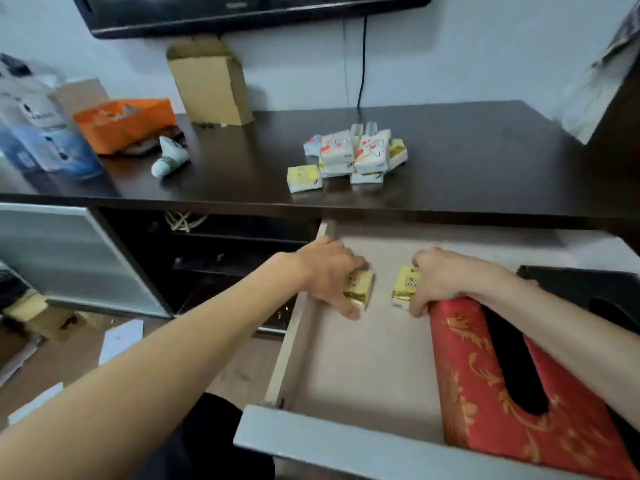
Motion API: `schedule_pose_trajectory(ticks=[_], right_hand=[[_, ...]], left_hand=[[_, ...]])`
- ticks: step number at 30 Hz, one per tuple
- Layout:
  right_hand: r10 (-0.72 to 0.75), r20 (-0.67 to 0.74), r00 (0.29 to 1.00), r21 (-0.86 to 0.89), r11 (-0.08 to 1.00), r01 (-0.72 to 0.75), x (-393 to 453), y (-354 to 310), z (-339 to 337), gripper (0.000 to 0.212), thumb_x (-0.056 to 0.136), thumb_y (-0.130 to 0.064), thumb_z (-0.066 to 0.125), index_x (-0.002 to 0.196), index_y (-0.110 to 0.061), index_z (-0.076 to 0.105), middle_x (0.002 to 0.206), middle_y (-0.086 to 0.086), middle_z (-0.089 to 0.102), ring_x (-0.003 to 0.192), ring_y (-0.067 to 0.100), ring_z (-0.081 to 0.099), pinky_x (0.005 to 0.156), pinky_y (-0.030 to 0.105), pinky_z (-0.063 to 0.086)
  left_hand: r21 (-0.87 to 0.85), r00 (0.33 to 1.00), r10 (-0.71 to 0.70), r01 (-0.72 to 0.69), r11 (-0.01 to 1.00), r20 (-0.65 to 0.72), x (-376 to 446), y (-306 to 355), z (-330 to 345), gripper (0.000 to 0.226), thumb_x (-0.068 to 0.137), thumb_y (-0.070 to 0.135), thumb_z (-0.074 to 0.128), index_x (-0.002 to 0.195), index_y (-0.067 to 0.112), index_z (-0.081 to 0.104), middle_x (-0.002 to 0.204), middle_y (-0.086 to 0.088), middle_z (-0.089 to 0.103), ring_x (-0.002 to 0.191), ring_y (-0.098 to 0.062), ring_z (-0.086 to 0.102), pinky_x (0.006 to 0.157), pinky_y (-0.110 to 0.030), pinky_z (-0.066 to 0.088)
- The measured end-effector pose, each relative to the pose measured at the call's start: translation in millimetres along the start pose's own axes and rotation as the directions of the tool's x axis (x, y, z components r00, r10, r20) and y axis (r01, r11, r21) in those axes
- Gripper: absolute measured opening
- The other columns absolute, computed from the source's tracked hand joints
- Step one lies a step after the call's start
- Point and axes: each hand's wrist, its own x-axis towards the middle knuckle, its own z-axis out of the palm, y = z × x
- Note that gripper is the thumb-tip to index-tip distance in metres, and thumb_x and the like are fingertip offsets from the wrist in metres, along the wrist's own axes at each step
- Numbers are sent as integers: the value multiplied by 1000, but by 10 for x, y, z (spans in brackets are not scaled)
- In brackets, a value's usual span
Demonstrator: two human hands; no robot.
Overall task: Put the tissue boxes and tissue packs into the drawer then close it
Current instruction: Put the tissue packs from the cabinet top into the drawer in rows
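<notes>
Tissue packs are partway moved: each hand is setting one small yellow pack on the floor of the open drawer (363, 368), toward its back edge. The left hand (329, 271) is closed over the left yellow pack (360, 284) near the drawer's left wall, fingers wrapped around it; the right hand (436, 278) grips the right yellow pack (405, 284) just beside it, with a gap of bare drawer floor between the two. Whether either pack already rests on the floor or hangs just above it I cannot tell. A red tissue box (485, 393) with gold pattern already lies in the drawer along its right side, reaching the front edge, and a dark box (581, 282) appears behind it at the right wall. Still waiting on the counter (485, 161) is a cluster of tissue packs (356, 155) near the middle, with one lone yellow pack (304, 178) at its left, close to the front edge. So I judge the boxes largely done, the packs barely begun, and the drawer yet to be shut. An orange tissue box (121, 123) at the counter's left end may also belong to the job.
</notes>
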Motion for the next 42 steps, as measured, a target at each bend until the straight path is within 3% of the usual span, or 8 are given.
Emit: schedule_pose_trajectory(ticks=[3,9,20,30,34,36,39,42], right_hand=[[-20,58,998,52,998,17,46,-10,-5,65,59,-29,90,117,-9,69,115,8,71,101,27,72,80,33,59],[-110,25,994,166,981,105,62,35,-5,73,59,-23,92,126,-28,64,118,-3,66,106,21,66,92,37,58],[-150,-5,989,158,976,149,142,78,32,79,51,-35,91,125,-36,63,114,-8,64,103,20,64,91,40,58],[-142,-14,990,143,979,142,124,77,47,87,44,-47,87,125,-38,59,112,-10,64,99,15,65,89,40,58],[-155,-106,982,190,966,173,68,140,56,85,44,-67,77,122,-38,63,114,-14,64,104,10,62,94,37,54],[-164,-254,953,301,923,239,2,165,40,71,54,-73,71,116,-37,70,113,-19,68,106,3,63,96,32,52],[-86,-531,843,544,729,416,16,189,-117,27,76,-54,72,88,-32,80,89,-9,79,82,9,72,79,33,55],[76,-621,780,670,569,478,220,184,-499,12,92,-28,70,85,-32,80,83,-4,80,75,10,72,64,25,55]], left_hand=[[-122,998,-23,30,992,53,73,-62,-8,92,68,70,70,145,25,45,134,3,60,122,-21,50,99,-35,31],[-87,990,-54,43,995,-130,97,-14,155,81,65,85,54,126,31,61,119,9,68,109,-17,58,97,-38,37],[-110,980,55,-77,991,-190,155,-30,186,59,71,72,59,113,32,59,108,8,66,102,-19,59,85,-38,44],[-143,978,102,-129,981,-180,180,-13,162,56,74,70,61,112,29,60,106,5,67,101,-20,60,82,-40,52],[-227,988,69,-100,969,-141,196,-37,120,67,73,75,60,123,29,58,115,5,63,110,-18,56,88,-42,51],[-278,981,58,-110,954,-186,166,-94,45,65,78,73,56,126,29,58,118,6,63,112,-17,55,90,-41,50],[-335,879,-62,-114,935,-472,66,-274,-128,42,86,65,46,106,34,66,100,15,66,96,-6,59,78,-36,52],[-479,602,-352,-59,876,-717,20,-522,-214,23,89,47,48,93,34,67,90,18,66,87,-5,58,72,-37,53]])
